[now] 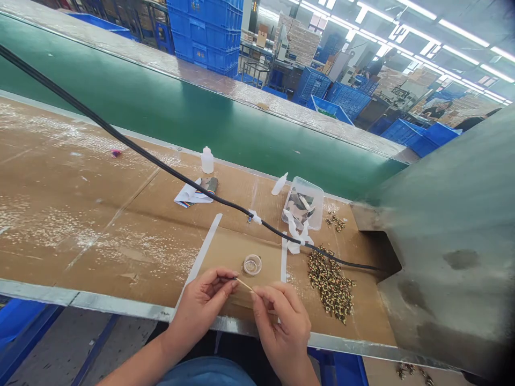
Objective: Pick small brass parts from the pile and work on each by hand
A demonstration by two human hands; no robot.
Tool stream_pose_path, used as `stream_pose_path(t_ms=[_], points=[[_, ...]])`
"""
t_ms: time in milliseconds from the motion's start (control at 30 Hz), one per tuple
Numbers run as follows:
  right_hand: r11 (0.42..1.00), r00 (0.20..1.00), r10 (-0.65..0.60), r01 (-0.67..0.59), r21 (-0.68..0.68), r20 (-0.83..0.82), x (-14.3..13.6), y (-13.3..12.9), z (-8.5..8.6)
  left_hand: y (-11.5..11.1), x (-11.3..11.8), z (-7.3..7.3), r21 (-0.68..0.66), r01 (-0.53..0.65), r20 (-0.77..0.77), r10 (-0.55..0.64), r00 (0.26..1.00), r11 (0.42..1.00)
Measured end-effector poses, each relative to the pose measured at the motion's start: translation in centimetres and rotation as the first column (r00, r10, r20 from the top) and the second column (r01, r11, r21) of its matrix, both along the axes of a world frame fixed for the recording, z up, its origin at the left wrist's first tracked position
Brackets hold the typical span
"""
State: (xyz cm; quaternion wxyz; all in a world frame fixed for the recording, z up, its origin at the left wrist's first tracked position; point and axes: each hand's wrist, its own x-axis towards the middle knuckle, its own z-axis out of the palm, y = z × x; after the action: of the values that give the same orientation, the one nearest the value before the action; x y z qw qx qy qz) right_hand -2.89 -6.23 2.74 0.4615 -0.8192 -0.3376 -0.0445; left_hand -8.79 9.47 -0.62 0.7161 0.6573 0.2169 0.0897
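Observation:
Between my hands a thin wooden stick [244, 284] slants over the front of the cardboard-covered bench. My left hand [205, 297] pinches a small dark piece at the stick's left end; its shape is too small to make out. My right hand [281, 313] holds the stick's other end between thumb and fingers. Just beyond my fingertips stands a small round clear cup [252, 265] on a brown sheet [229, 246] edged with white tape. To the right lies a heap of small black-and-gold parts [332, 284].
A black cable [161, 163] crosses above the bench. Behind are a white bottle [207, 161], a cloth [193, 194], a small tube [279, 184] and a clear plastic box [316, 214]. A metal housing [450, 257] stands right; a green belt [161, 112] runs behind.

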Motion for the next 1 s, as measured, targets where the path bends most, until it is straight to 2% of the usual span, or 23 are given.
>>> stream_pose_path(t_ms=[467,700,833,1000], points=[[1.000,0.999,0.005,-0.005,-0.012,0.048,0.0,0.0,0.1,0.0,0.0,-0.2,0.026,0.026,0.001,-0.026,1.000,0.999],[0.994,0.992,-0.113,0.112,0.020,0.051,0.9,-0.7,0.4,0.0,-0.1,-0.2,0.042,0.033,-0.006,-0.032,0.999,0.999],[0.983,0.981,-0.175,0.178,-0.034,0.081,2.3,-0.4,0.1,0.1,-0.1,-0.5,0.045,0.044,-0.010,-0.043,0.999,0.998],[0.985,0.994,-0.113,0.113,-0.134,0.006,3.3,-0.1,-0.5,0.1,-0.2,-0.5,0.049,0.065,-0.015,-0.065,0.998,0.997]])
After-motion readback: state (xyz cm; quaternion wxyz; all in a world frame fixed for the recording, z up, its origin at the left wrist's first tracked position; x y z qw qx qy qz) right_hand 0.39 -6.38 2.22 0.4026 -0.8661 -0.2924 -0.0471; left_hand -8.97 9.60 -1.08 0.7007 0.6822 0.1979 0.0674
